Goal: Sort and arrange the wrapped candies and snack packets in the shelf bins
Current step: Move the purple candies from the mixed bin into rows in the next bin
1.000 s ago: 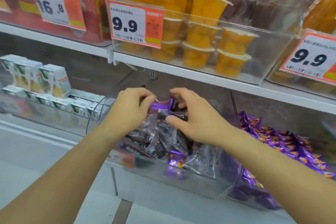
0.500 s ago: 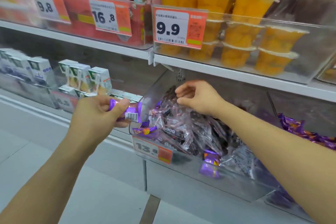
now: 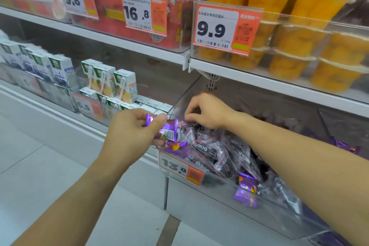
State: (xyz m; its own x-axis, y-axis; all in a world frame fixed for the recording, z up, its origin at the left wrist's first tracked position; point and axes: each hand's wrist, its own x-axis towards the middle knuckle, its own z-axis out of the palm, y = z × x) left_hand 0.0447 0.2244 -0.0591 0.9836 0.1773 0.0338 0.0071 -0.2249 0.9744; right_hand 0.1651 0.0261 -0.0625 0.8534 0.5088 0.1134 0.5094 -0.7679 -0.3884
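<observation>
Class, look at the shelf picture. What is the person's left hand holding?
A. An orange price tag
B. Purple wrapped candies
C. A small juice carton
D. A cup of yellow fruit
B: the left hand grips purple wrapped candies just outside the front corner of the clear bin, while the right hand reaches into the dark packets inside it.
</observation>
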